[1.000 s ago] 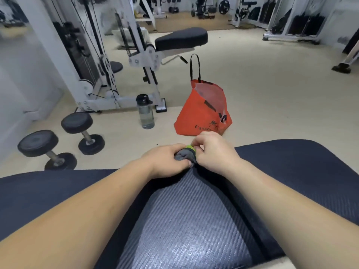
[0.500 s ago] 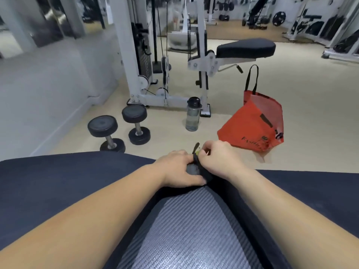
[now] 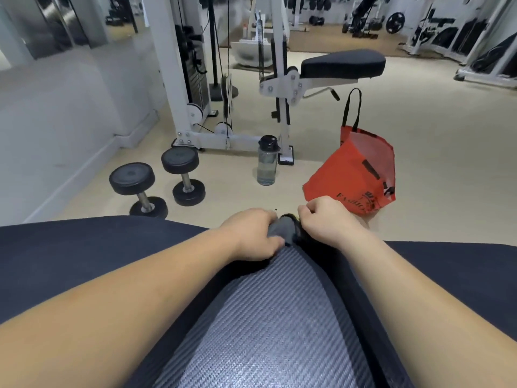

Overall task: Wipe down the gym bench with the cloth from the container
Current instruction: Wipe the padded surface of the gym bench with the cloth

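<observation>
The gym bench (image 3: 274, 326) runs away from me between my legs, with a grey woven pad and black edging. At its far end a small grey cloth (image 3: 282, 229) is bunched between both hands. My left hand (image 3: 249, 233) presses on the cloth's left side, fingers curled over it. My right hand (image 3: 327, 219) pinches its right edge, where a dark strip and a bit of green trim show. Most of the cloth is hidden under the fingers. An orange tote bag (image 3: 358, 175) with black handles lies on the floor just beyond my right hand.
A clear water bottle (image 3: 267, 163) with a black cap stands on the floor ahead. Two black dumbbells (image 3: 156, 186) lie at the left. A white cable machine (image 3: 195, 79) with a black padded seat (image 3: 342, 63) stands behind them. A wall runs along the left.
My head has turned left, so the bag, bottle and dumbbells slid right in view. Both hands stay at the bench's far end, still bunching the cloth, the green trim now mostly hidden.
</observation>
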Motion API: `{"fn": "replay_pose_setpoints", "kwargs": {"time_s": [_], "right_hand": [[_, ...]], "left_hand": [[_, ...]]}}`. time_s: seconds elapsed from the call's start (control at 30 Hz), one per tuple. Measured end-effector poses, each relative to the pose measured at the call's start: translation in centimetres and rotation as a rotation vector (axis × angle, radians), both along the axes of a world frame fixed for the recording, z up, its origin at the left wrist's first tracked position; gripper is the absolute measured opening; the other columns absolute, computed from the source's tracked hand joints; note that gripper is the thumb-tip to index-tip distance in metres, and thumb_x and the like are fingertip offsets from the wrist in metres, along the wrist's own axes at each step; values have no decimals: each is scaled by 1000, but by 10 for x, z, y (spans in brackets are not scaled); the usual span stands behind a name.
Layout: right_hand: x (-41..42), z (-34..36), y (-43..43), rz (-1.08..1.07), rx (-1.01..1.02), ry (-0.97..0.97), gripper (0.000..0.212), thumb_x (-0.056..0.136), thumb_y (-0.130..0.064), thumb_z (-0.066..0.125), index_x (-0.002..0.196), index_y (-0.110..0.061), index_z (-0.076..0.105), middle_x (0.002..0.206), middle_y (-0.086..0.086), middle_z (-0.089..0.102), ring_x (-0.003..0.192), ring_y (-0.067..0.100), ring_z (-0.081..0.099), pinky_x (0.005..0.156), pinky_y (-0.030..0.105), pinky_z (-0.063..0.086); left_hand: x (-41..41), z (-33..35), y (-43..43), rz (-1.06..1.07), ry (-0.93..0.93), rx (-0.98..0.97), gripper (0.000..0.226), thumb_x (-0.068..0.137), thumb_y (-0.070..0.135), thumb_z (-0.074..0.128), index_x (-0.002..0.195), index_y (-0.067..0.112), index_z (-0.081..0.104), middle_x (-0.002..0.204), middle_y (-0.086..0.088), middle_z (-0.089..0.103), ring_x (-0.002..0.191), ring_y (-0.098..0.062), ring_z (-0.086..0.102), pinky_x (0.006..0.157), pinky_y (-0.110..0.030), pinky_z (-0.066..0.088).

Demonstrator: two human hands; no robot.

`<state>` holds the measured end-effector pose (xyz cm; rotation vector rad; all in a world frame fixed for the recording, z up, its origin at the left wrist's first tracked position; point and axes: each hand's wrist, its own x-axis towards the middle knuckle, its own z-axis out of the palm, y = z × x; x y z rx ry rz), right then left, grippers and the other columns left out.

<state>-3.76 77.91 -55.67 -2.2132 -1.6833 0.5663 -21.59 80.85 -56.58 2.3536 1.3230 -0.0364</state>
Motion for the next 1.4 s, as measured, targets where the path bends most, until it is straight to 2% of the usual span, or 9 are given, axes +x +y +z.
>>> {"fn": "replay_pose_setpoints", "kwargs": {"time_s": [0.23,0.37,0.43,0.53,0.67,0.8,1.07,1.27,1.4], "right_hand": [[-11,30,-6,-132,215,555,40,102,-31,52,64,-16,55,60,6,48,61,19,43,61,32,34],[-23,51,-22,-58,151,811,26,99,-3,53,76,-11,60,56,0,55,55,16,46,51,23,45],[-33,51,-27,3,123,762,19,95,-5,55,78,-9,62,58,2,56,56,18,47,59,32,43],[-51,37,-27,89,69,604,30,98,-23,58,74,-6,66,63,1,56,59,17,51,64,32,41],[-66,9,-26,223,-10,260,30,100,-32,57,82,-11,69,79,2,69,78,22,63,66,30,46],[-75,0,-23,266,18,109,24,101,-33,52,97,-21,72,100,4,77,97,28,68,84,34,53],[-68,-10,-14,241,36,59,23,102,-30,47,99,-23,69,104,8,76,102,33,67,86,37,53],[-72,-9,-19,258,-3,25,25,103,-33,46,106,-24,70,108,0,74,104,26,66,89,39,54],[-74,-10,-17,251,12,-6,23,100,-33,49,103,-25,71,107,2,75,103,28,67,87,38,55]], "left_hand": [[-35,85,-33,97,-316,137,27,98,45,56,88,21,62,81,4,67,77,-16,63,61,-31,44],[-74,132,-42,178,-584,-454,27,100,37,62,95,14,75,97,-2,81,84,-14,72,78,-27,56],[-93,121,-42,229,-550,-519,29,95,40,70,100,12,75,104,-8,79,92,-21,73,86,-35,56],[-113,85,-54,290,-234,-142,52,85,49,75,126,20,66,123,0,72,112,-20,68,103,-39,54],[-112,33,-104,29,107,68,75,92,65,53,158,37,29,169,-2,23,154,-27,19,125,-45,23],[-89,8,-126,-89,244,199,76,100,65,22,163,29,2,172,-8,-11,157,-27,-19,127,-51,-7],[-93,-6,-87,-147,230,225,66,100,64,19,161,40,10,173,9,5,159,-20,1,128,-47,11],[-158,-1,-29,438,274,113,60,104,51,23,160,30,22,173,0,13,158,-33,11,126,-53,17],[-105,-8,-88,254,201,179,67,100,57,24,161,32,17,173,2,10,159,-30,3,127,-53,10]]}}
